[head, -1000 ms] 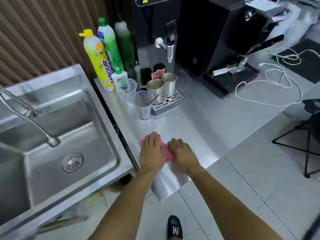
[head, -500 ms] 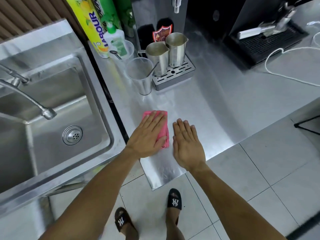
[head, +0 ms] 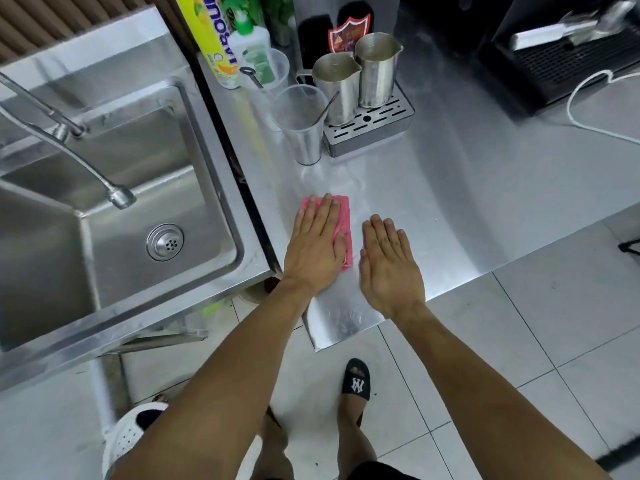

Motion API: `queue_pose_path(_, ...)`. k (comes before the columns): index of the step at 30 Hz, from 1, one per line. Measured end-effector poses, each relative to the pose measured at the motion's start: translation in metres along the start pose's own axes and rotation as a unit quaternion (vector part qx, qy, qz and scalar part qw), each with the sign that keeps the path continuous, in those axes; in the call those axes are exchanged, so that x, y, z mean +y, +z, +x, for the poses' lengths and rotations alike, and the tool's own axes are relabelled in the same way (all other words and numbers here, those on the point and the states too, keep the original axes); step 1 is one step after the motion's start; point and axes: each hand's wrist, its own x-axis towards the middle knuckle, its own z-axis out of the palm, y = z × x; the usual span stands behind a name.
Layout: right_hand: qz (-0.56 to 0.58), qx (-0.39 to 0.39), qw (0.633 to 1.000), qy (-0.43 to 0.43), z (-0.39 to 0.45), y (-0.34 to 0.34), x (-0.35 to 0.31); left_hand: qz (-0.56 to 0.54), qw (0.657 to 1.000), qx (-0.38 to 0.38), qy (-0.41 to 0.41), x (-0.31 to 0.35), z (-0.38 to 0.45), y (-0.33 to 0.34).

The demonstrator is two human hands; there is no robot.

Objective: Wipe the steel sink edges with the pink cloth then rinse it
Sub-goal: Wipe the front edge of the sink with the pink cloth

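The pink cloth (head: 346, 230) lies flat on the steel counter, just right of the sink's right rim (head: 228, 161). My left hand (head: 317, 244) presses down on it with straight fingers and covers most of it. Flat on the bare counter beside the cloth rests my right hand (head: 389, 261), fingers straight, holding nothing. The steel sink basin (head: 138, 202) is at the left, with a drain (head: 165, 242) in its floor and a flexible tap (head: 117, 196) hanging over it.
Behind the cloth stand a clear plastic cup (head: 301, 123) with a spoon, two steel jugs (head: 360, 74) on a drip tray, and detergent bottles (head: 214, 36). A black machine (head: 554, 57) and a white cable (head: 588, 98) are at the back right. The counter's front edge is below my hands.
The view has dropped closer over the counter. My left hand has stayed flat on the pink cloth. My right hand has come off the cloth and lies a little apart to its right.
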Motion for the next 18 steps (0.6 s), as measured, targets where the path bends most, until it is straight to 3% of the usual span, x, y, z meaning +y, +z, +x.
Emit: queue_pose_path(18,-0.001,-0.008,1.000,0.008,-0.001,0.000,-0.005,0.042,0.999,0.004,-0.009,-0.001,-0.021,0.009)
